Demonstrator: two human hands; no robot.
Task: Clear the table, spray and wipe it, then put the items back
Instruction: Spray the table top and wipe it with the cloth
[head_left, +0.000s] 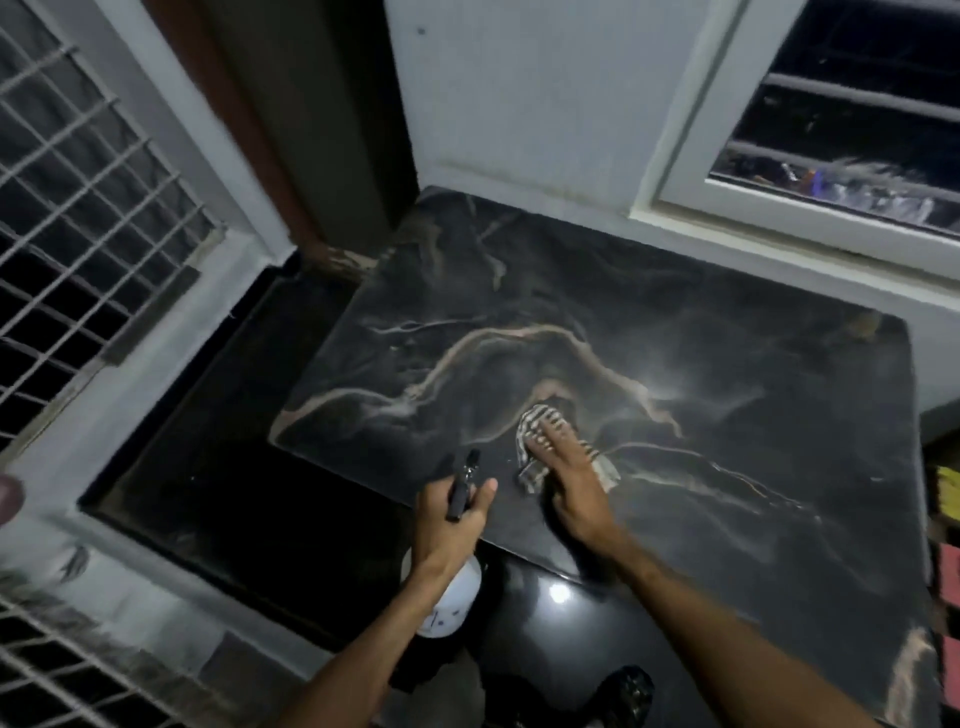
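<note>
The left hand (447, 525) grips a spray bottle (454, 597) by its black head, at the table's (727, 415) 6 o'clock edge. The bottle's white body hides its contents. At 3 o'clock from it, the right hand (571, 483) presses straight fingers on a striped cloth (535, 421).

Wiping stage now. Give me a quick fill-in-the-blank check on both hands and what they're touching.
1. The left hand grips the spray bottle, whose body is ____.
2. The right hand presses with straight fingers on a ____ cloth.
3. Exactly ____ hand touches the cloth on the dark veined table.

Missing words: white; striped; one
</note>
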